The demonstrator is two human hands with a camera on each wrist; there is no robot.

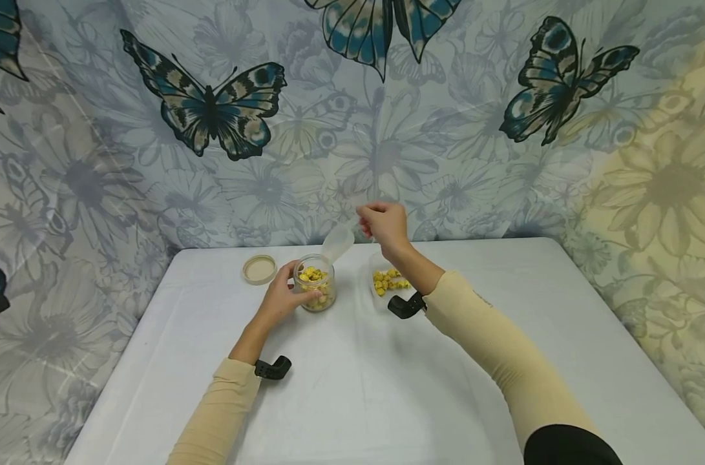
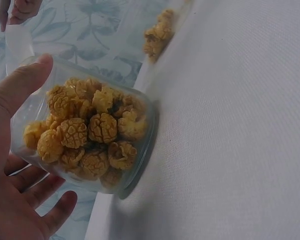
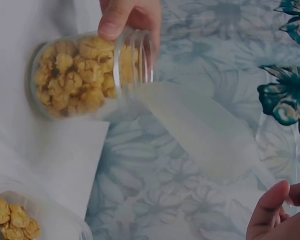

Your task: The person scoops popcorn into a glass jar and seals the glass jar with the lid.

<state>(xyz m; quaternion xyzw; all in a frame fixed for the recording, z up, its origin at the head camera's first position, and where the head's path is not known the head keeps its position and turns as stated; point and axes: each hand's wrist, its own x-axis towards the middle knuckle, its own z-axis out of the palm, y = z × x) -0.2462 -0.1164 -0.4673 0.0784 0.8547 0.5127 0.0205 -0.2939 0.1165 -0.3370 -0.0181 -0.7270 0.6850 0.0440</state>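
A clear jar with yellow popcorn inside stands upright on the table. My left hand grips it from the left side, thumb across the front and fingers behind. Above and to the right, my right hand pinches the thin handle of a translucent white scoop. The scoop slants down with its tip at the jar's mouth, and no popcorn shows on it. Under my right forearm sits a clear plastic container with more popcorn, partly hidden by the arm.
A round, pale-rimmed lid lies to the left of the jar near the table's back edge. The white-covered table ends at a wall hung with butterfly-patterned cloth.
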